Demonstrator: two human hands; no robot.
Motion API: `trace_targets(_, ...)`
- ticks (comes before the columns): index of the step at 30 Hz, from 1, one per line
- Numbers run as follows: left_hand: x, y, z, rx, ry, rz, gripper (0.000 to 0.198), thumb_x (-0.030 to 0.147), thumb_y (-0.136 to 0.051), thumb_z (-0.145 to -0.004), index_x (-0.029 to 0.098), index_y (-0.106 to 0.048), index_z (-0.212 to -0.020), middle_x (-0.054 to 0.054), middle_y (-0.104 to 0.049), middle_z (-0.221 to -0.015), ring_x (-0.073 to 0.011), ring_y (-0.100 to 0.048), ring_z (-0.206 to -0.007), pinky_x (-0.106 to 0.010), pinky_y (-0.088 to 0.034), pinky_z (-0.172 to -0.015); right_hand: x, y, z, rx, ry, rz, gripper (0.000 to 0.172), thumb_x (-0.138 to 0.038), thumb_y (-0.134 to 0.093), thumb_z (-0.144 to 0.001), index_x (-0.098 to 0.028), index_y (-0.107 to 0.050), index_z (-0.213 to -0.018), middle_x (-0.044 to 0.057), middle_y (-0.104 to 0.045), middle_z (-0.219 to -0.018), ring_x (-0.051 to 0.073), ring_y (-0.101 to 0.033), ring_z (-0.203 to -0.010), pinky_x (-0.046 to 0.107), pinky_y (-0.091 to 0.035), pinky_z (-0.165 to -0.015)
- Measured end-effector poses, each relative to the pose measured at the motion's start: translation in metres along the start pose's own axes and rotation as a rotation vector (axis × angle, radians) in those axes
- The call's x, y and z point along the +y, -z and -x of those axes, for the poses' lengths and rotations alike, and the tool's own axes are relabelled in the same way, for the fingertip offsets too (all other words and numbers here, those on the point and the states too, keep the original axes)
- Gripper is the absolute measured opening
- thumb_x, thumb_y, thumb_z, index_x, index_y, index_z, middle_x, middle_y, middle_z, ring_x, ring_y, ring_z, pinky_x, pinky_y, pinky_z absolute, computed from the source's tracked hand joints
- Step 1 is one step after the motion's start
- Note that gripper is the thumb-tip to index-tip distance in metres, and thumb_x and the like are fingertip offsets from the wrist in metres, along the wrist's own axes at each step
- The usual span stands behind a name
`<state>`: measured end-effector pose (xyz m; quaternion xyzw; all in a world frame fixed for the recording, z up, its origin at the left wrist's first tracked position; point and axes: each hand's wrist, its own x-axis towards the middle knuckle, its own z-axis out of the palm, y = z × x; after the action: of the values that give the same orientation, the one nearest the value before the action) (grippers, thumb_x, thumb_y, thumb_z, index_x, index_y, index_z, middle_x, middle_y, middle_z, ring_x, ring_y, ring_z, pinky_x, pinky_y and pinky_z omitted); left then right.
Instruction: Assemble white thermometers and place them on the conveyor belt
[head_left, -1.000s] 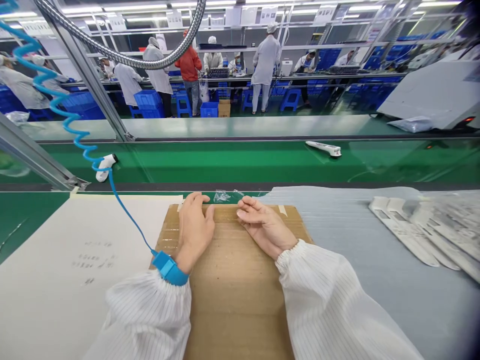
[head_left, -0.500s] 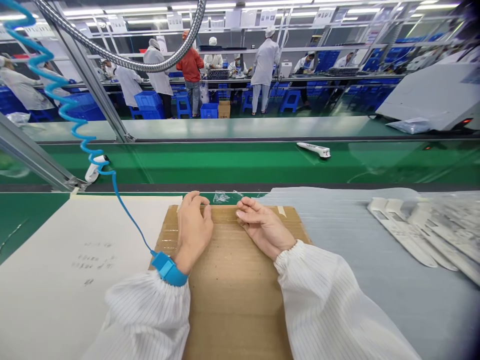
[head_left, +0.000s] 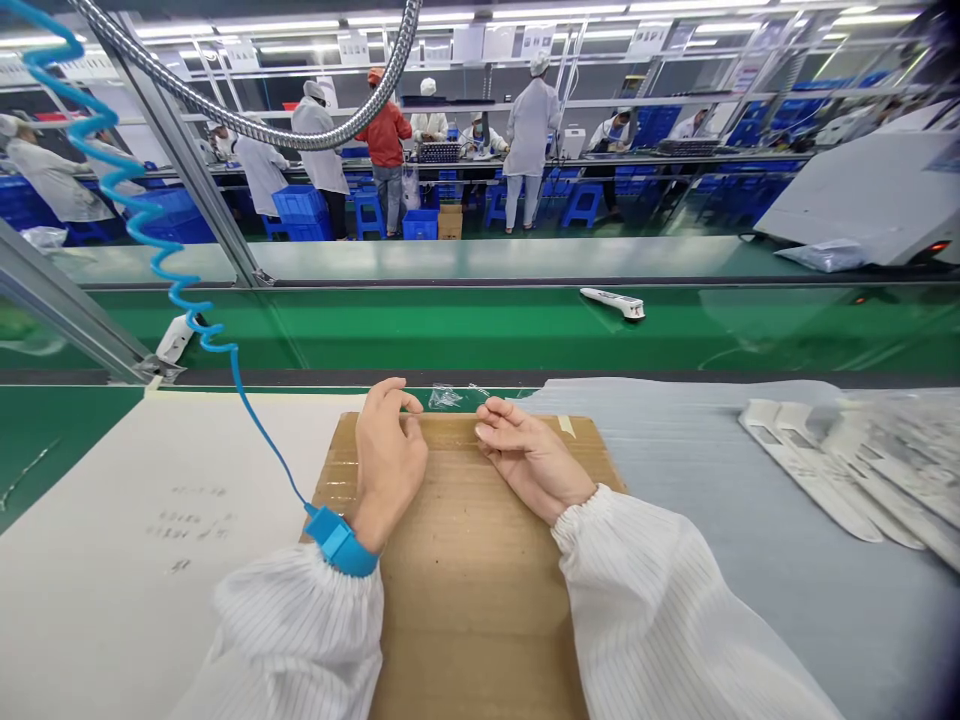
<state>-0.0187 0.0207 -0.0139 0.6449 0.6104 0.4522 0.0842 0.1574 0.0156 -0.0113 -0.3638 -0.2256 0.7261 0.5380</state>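
Left hand (head_left: 388, 462) is resting on the cardboard sheet (head_left: 469, 590), curled loosely with a blue antistatic wrist strap (head_left: 340, 541) at the wrist; right hand (head_left: 531, 460) is lying half-closed nearby, neither visibly holding anything. A small clear plastic scrap (head_left: 445, 398) is lying just past the cardboard's far edge, between the hands. White cut-out sheets (head_left: 817, 470) are lying on grey film (head_left: 697, 460) to the right. Farther off, a white handheld device (head_left: 611, 302) is sitting on the green conveyor belt (head_left: 420, 335), and a co-worker in a white smock (head_left: 531, 130) is standing at a far bench (head_left: 675, 155).
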Motion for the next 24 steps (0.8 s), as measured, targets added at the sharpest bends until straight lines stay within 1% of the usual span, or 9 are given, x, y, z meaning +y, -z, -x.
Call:
trace_targets(4,0.004,0.003,0.001,0.026,-0.004,0.061,0.030,-0.005,-0.043,-0.069,0.018,-0.059,-0.079,-0.009,-0.064,-0.119,-0.0223,-0.062,-0.112,-0.038,-0.053,-0.094,0.000,0.000,-0.001,0.005,0.004,0.006,0.040,-0.009,-0.090,-0.049,-0.021,-0.071,-0.083,-0.002,-0.066,-0.090,0.009,-0.056,-0.083,0.022,-0.045,-0.076)
trace_targets(10,0.008,0.004,0.001,0.024,-0.014,0.066,0.028,-0.002,-0.044,-0.070,0.019,-0.059,-0.082,-0.010,-0.063,-0.119,-0.0230,-0.060,-0.114,-0.035,-0.054,-0.086,0.001,0.001,-0.001,0.002,0.007,0.016,0.039,-0.009,-0.089,-0.051,-0.022,-0.071,-0.082,-0.002,-0.066,-0.091,0.010,-0.057,-0.082,0.025,-0.046,-0.078)
trace_targets(14,0.011,0.005,0.001,0.037,-0.024,0.083,0.030,-0.002,-0.043,-0.069,0.019,-0.058,-0.082,-0.009,-0.063,-0.115,-0.0226,-0.060,-0.113,-0.033,-0.054,-0.082,0.001,0.002,0.000,-0.005,0.014,0.028,0.038,-0.009,-0.088,-0.052,-0.023,-0.070,-0.083,-0.002,-0.065,-0.091,0.011,-0.057,-0.082,0.027,-0.046,-0.079)
trace_targets(17,0.014,0.007,0.001,0.043,-0.023,0.106,0.031,-0.003,-0.042,-0.067,0.019,-0.057,-0.082,-0.008,-0.063,-0.113,-0.0212,-0.062,-0.105,-0.032,-0.053,-0.080,0.001,0.002,-0.001,-0.008,0.013,0.028,0.039,-0.009,-0.089,-0.052,-0.023,-0.070,-0.083,-0.002,-0.065,-0.091,0.011,-0.057,-0.082,0.026,-0.046,-0.079)
trace_targets(20,0.018,0.008,0.001,0.035,-0.013,0.122,0.033,-0.004,-0.041,-0.066,0.019,-0.057,-0.083,-0.007,-0.063,-0.114,-0.0178,-0.062,-0.090,-0.032,-0.052,-0.078,0.002,0.003,-0.001,-0.016,0.015,0.022,0.039,-0.010,-0.089,-0.052,-0.023,-0.071,-0.084,-0.002,-0.065,-0.092,0.010,-0.057,-0.083,0.025,-0.047,-0.079)
trace_targets(21,0.019,0.009,0.001,0.033,-0.015,0.121,0.032,-0.004,-0.042,-0.067,0.019,-0.057,-0.084,-0.007,-0.063,-0.114,-0.0178,-0.062,-0.090,-0.033,-0.052,-0.078,0.002,0.003,-0.002,-0.020,0.017,0.021,0.039,-0.010,-0.089,-0.052,-0.023,-0.071,-0.084,-0.002,-0.065,-0.092,0.010,-0.057,-0.083,0.024,-0.047,-0.079)
trace_targets(24,0.019,0.008,0.001,0.020,-0.033,0.084,0.024,0.002,-0.050,-0.071,0.019,-0.059,-0.085,-0.008,-0.062,-0.115,-0.0221,-0.060,-0.103,-0.037,-0.051,-0.087,0.004,0.005,-0.003,-0.027,0.024,0.021,0.039,-0.010,-0.089,-0.052,-0.023,-0.072,-0.085,-0.002,-0.066,-0.092,0.010,-0.057,-0.084,0.024,-0.047,-0.080)
